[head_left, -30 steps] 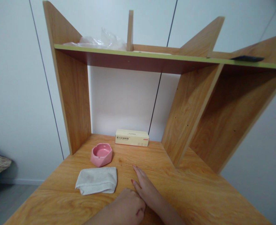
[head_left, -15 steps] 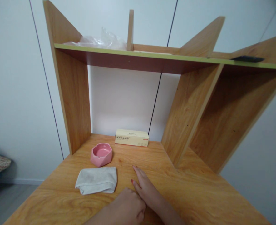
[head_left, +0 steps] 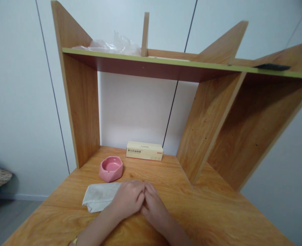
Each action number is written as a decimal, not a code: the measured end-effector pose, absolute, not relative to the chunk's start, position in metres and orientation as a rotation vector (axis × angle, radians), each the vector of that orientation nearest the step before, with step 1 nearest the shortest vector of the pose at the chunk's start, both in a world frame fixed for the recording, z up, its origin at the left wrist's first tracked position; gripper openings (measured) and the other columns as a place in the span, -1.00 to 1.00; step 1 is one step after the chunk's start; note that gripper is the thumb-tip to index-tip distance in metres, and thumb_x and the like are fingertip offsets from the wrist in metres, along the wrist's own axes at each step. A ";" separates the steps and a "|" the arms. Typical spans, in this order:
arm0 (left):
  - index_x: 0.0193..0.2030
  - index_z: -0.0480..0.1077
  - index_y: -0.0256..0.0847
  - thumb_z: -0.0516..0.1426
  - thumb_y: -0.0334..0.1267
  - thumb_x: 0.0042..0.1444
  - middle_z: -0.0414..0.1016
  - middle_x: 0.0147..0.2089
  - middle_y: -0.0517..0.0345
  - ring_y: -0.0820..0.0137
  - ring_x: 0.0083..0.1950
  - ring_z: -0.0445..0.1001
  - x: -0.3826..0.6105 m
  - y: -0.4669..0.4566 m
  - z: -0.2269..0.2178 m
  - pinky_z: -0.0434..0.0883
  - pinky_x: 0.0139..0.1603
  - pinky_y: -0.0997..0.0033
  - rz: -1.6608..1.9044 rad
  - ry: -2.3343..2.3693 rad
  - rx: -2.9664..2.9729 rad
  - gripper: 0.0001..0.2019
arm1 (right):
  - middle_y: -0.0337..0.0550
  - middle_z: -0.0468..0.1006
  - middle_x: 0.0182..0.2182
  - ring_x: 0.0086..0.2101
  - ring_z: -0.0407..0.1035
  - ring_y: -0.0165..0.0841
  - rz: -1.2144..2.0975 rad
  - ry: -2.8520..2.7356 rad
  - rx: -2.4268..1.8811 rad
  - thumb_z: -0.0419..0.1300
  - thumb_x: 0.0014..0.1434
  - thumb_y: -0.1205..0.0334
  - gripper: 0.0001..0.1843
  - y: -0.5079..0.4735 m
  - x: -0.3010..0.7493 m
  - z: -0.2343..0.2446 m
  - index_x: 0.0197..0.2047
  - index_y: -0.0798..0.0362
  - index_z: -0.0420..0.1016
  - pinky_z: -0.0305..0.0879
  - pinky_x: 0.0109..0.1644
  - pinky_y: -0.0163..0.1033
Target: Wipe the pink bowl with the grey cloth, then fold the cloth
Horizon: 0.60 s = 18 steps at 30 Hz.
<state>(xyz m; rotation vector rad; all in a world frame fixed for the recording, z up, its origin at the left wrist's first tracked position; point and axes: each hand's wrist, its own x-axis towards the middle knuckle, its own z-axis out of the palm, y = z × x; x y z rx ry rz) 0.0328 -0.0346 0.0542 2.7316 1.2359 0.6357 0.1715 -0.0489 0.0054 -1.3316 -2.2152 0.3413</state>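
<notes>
My left hand (head_left: pixel 129 197) is closed, with its fingers curled under, in front of the right part of a folded light-grey cloth (head_left: pixel 97 196). Against its fingertips rests my right hand (head_left: pixel 153 205), its fingers bent inward and closed. The two hands meet over the wooden desk (head_left: pixel 212 218). Whatever may be inside either one is hidden. Just behind the cloth stands a pink, faceted ashtray (head_left: pixel 111 169) with a notched rim.
A cream cling-film box (head_left: pixel 144 151) stands at the back of the desk. Above it runs a shelf (head_left: pixel 115 56) carrying clear plastic bags (head_left: pixel 115 44) and a flat dark object (head_left: pixel 272 66). A wooden upright panel (head_left: pixel 209 126) rises at right.
Both hands have moved forward. My left hand now covers part of the cloth. The fingers of my right hand, stretched out before, are now bent against my left hand.
</notes>
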 end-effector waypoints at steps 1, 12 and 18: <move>-0.47 0.32 -0.23 -0.07 -0.44 0.00 0.43 -0.43 0.10 0.34 -0.35 0.38 0.027 -0.029 0.059 0.28 -0.32 0.41 0.686 1.355 2.665 -0.82 | -0.09 0.33 0.01 0.03 0.14 -0.25 0.324 -2.241 -1.333 0.04 0.09 0.24 -0.55 -0.052 0.167 0.009 0.08 -0.01 0.24 0.03 0.12 -0.14; -0.07 0.28 -0.39 -0.06 -0.29 0.09 0.31 -0.02 -0.22 0.06 -0.05 0.28 -0.048 0.021 0.069 0.20 -0.05 0.15 0.713 2.320 2.348 -0.69 | -0.14 0.38 -0.16 -0.14 0.18 -0.23 0.177 -2.371 -1.423 0.13 0.07 0.06 -0.44 -0.057 0.147 0.022 0.15 -0.14 0.14 0.02 -0.03 -0.11; -0.18 0.30 -0.31 -0.04 -0.25 0.04 0.36 -0.08 -0.15 0.07 0.04 0.28 -0.074 0.037 0.050 0.24 -0.06 0.21 0.681 2.105 1.969 -0.75 | -0.15 0.38 -0.14 -0.13 0.18 -0.23 0.103 -2.400 -1.349 0.15 0.02 -0.04 -0.48 -0.053 0.131 0.027 0.06 -0.11 0.24 0.02 -0.05 -0.12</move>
